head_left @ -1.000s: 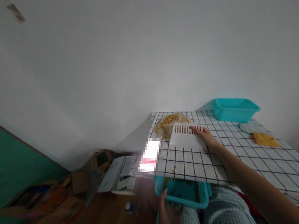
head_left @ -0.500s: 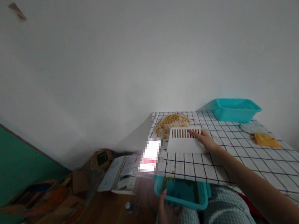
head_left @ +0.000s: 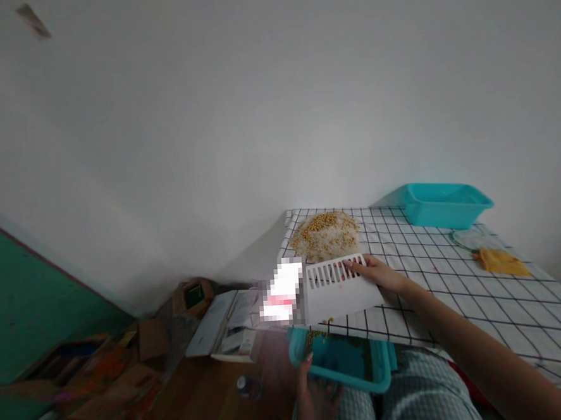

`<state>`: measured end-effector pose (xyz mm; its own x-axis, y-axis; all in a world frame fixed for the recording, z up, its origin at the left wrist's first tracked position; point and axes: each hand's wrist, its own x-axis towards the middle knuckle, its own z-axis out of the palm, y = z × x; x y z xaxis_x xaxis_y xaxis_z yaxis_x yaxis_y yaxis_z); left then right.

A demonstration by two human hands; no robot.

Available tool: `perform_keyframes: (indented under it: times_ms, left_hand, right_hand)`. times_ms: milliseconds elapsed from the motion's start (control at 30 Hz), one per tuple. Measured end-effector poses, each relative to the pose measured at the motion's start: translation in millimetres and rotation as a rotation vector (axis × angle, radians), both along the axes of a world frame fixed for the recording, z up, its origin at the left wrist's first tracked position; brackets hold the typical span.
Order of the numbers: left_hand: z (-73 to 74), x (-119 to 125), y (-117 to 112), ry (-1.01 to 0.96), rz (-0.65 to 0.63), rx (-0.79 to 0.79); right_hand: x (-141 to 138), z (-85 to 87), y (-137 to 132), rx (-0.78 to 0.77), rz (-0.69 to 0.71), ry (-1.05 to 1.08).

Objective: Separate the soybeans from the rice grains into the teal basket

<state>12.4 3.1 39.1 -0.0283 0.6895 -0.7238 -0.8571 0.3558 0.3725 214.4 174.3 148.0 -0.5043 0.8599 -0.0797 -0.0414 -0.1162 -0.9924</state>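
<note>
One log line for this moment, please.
Left hand: holding lower teal bin | Right hand: gripping white slotted board | Yellow grains: on table beyond board, some in bin

Dim light, blurred lower-left corner

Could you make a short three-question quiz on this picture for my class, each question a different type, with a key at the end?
1. True or false: The right hand holds the white slotted sheet.

2. Multiple choice: What is the left hand holding?
A) the yellow cloth
B) the nearer teal tub
C) the farther teal tub

3. Fill in the gap: The pile of golden pieces lies on a white tablecloth whose black lines cross to form a ____.

Key: 1. True. 2. B. 3. grid.
</note>
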Motion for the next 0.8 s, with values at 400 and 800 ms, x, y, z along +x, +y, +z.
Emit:
perform_keyframes:
  times_ms: [400,800]
  left_hand:
    - [-2.5,-2,-1,-0.001,-0.006,0.028]
    - [-9.9,-3,-1,-0.052,-0.031,0.044]
  right_hand:
    - [9,-3.2,15,-0.021,-0.204,0.088]
    - [37,-4.5,42,0.053,-0.541,0.101]
